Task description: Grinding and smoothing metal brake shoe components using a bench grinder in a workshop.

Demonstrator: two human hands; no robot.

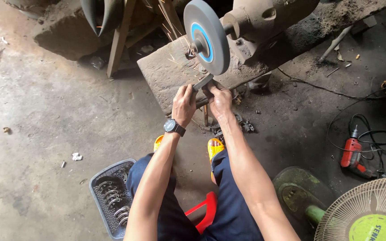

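Lower left of the frame, one grey basket (100,196) holds several curved metal pieces, too stacked to count. At centre, the left hand (184,105) and right hand (220,100) both close their fingers on one flat metal piece (203,82), pressed to the lower edge of the single grinding wheel (206,35) at upper centre; grinding seems underway, calling for steady pressure. At right lie one red drill (353,154) and one fan (367,214).
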